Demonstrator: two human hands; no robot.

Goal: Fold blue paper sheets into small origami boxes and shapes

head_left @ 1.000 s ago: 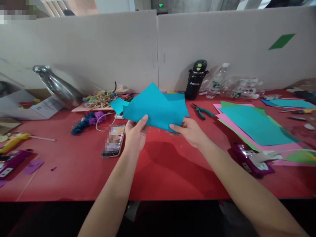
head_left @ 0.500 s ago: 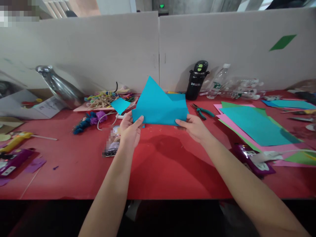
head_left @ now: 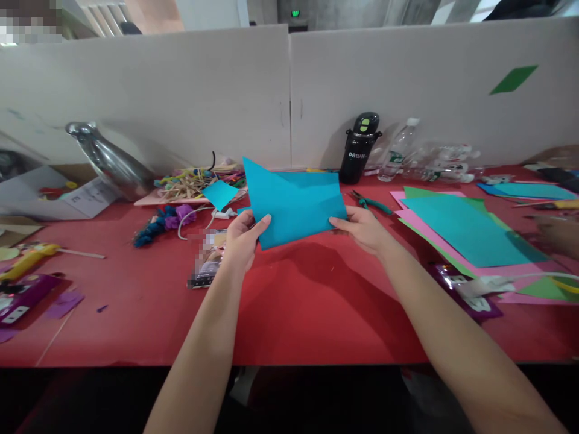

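A sheet of blue paper [head_left: 298,205] is held up above the red table, between my two hands. Its upper left corner rises to a point, and the lower left corner hangs lower than the right. My left hand [head_left: 246,238] pinches the left edge, thumb on the near face and fingers behind. At the right edge my right hand [head_left: 362,228] grips the paper the same way. Behind the sheet, to its left, lies a small blue paper square [head_left: 221,194]. Green-handled pliers [head_left: 373,204] rest just beyond my right hand.
Colored paper sheets [head_left: 474,229] and a purple power strip [head_left: 470,292] lie right. A black bottle [head_left: 359,147] and clear plastic bottles [head_left: 398,150] stand at the partition. Left are a steel jug [head_left: 111,163], wooden sticks [head_left: 190,184], and a yellow glue gun [head_left: 29,259].
The blue paper has turned in my hands: its peak has shifted left and down, and its lower left corner has dropped. My hands have moved slightly right.
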